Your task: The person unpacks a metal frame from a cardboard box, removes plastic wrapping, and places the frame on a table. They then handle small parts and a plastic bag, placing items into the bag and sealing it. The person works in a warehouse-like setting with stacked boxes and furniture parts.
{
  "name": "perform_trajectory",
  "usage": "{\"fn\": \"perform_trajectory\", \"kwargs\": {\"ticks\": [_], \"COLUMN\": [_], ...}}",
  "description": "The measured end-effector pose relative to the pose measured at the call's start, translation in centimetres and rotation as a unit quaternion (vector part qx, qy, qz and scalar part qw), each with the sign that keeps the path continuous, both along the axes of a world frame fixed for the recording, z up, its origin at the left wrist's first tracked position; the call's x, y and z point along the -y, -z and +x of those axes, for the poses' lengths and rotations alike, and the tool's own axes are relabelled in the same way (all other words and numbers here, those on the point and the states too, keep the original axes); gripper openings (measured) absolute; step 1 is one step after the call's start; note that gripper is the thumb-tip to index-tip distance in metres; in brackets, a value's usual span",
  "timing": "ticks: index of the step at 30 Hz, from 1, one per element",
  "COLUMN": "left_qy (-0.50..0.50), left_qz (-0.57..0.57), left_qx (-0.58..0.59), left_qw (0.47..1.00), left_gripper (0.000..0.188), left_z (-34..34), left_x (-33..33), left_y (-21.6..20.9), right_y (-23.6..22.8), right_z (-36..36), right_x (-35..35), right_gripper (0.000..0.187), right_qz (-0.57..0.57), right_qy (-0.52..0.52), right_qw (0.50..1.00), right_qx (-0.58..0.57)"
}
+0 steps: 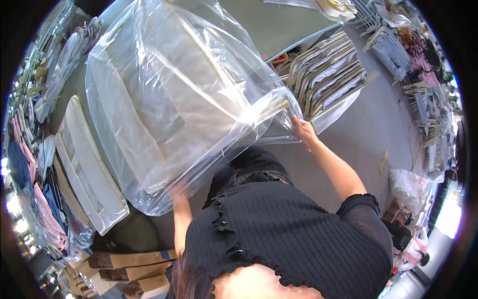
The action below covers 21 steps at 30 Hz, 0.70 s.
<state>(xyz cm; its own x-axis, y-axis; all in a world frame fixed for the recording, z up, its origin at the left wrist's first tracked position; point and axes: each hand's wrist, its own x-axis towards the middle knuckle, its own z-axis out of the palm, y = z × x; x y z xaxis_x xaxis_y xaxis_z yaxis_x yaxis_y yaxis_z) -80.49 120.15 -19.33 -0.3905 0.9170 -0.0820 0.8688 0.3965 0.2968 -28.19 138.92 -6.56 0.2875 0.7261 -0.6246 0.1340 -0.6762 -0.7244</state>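
Two hands on one clear plastic bag (169, 99) holding a pale garment (164, 94): right hand (303, 132) grasping its edge; left hand (177, 189) veiled behind plastic, fingers' grip indiscernible

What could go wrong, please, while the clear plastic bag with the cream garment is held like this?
1. The right hand pinches only the edge of the clear plastic bag; the slick film might slip free.
2. The left hand sits under the bag's lower end, partly hidden; the cream garment inside could slide and bunch.
3. The stack of hangers lies close to the bag's corner and could snag or tear the film.
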Motion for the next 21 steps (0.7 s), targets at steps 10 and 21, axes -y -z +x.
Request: {"fn": "perform_trajectory", "kwargs": {"ticks": [10,21], "left_qy": [-0.374,-0.402], "left_qz": [0.221,0.230], "left_qx": [0.706,0.542], "left_qw": [0.560,0.701], "left_gripper": [0.055,0.035], "left_z": [-7.8,-8.1], "left_x": [-0.1,2.1], "left_y": [-10.3,-1.7], "right_y": [2.1,2.4], "right_z": [-2.8,-13.1], "right_x": [0.0,-2.4], "right_gripper": [0.054,0.047], "right_qz": [-0.057,-0.066], "right_qy": [0.093,0.179], "right_qw": [0.979,0.791], "right_qx": [-0.171,-0.582]}}
